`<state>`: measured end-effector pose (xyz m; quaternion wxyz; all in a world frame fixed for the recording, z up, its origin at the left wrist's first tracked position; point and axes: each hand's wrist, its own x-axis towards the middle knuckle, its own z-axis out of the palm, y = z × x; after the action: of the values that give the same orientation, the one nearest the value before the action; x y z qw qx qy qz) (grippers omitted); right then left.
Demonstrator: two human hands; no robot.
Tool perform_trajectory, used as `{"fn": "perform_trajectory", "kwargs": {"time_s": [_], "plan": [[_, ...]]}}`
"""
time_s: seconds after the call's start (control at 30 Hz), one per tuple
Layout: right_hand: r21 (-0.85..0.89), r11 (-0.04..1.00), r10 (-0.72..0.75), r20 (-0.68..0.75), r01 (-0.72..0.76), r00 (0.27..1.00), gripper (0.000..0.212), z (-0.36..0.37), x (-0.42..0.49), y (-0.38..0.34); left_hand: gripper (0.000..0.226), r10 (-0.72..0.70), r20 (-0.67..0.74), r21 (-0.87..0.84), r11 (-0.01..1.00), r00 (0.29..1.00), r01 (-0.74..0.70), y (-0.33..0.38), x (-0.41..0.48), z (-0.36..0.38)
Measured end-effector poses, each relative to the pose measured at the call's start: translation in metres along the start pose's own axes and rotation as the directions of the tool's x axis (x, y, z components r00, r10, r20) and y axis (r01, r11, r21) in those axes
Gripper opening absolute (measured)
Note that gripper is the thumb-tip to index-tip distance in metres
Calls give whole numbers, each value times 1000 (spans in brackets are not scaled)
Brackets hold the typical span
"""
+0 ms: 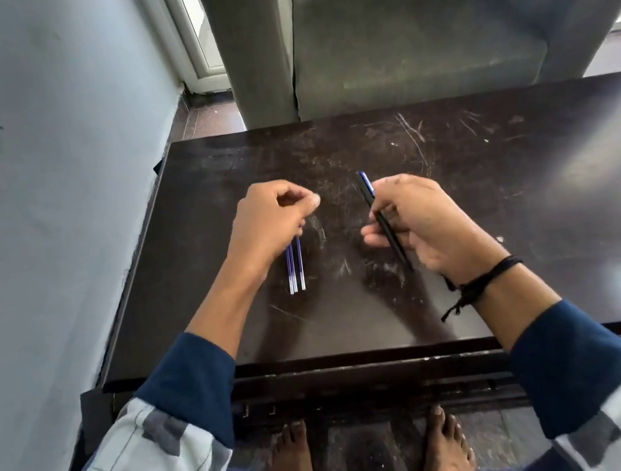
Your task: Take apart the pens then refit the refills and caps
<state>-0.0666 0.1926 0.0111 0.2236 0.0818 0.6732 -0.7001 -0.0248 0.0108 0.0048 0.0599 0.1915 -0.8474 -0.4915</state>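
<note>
On the left half of the dark, scratched table point(454, 168), the left hand point(269, 222) is curled above a small bundle of blue refills point(294, 265). Their near ends lie on the wood and their far ends run up under the palm; whether the curled fingers actually grip them or only rest over them I cannot tell. The thumb and forefinger are pinched together at the far side of that hand, perhaps on some small part, too tiny to make out.

To the right, well apart from the refills, the right hand point(419, 224) is closed round a black pen point(383, 222) — the thumb presses it from the left, the fingers wrap it from behind. Its blue-trimmed far end sticks out beyond the knuckles and its near end points back toward the wrist. A black cord bracelet point(483, 281) sits on that wrist.

With refills already out and a barrel in hand, this looks like the turn from stripping to refitting. The next move probably calls for freeing one refill from the bundle and lining its tip up with the barrel's opening — a fine, two-handed alignment.
</note>
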Motion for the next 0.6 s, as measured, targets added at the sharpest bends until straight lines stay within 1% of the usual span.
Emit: {"fn": "perform_trajectory", "kwargs": {"time_s": [0.07, 0.1, 0.17, 0.23, 0.33, 0.47, 0.6], "plan": [[57, 998, 11, -8, -11, 1000, 23, 1, 0, 3, 4, -14, 69, -215, 976, 998, 28, 5, -7, 8], [56, 998, 7, -17, -6, 1000, 22, 1, -1, 6, 6, -17, 97, -285, 957, 995, 45, 7, -9, 14], [44, 999, -8, -20, 9, 1000, 20, 2, -3, 11, 11, -30, 120, -371, 926, 992, 73, 8, -13, 24], [39, 999, -33, 29, 32, 999, 18, 3, -7, 13, 16, -51, 128, -422, 901, 990, 101, 6, -14, 30], [-3, 997, -76, 115, 77, 990, 14, 8, -11, 15, 15, -73, 157, -518, 843, 985, 145, 3, -18, 35], [21, 993, -121, 143, 119, 982, 14, 10, -13, 17, 15, -100, 130, -592, 790, 986, 158, 4, -20, 36], [2, 989, -150, 144, 151, 978, 22, 10, -11, 19, 15, -149, 138, -632, 748, 979, 203, 5, -16, 32]]}}
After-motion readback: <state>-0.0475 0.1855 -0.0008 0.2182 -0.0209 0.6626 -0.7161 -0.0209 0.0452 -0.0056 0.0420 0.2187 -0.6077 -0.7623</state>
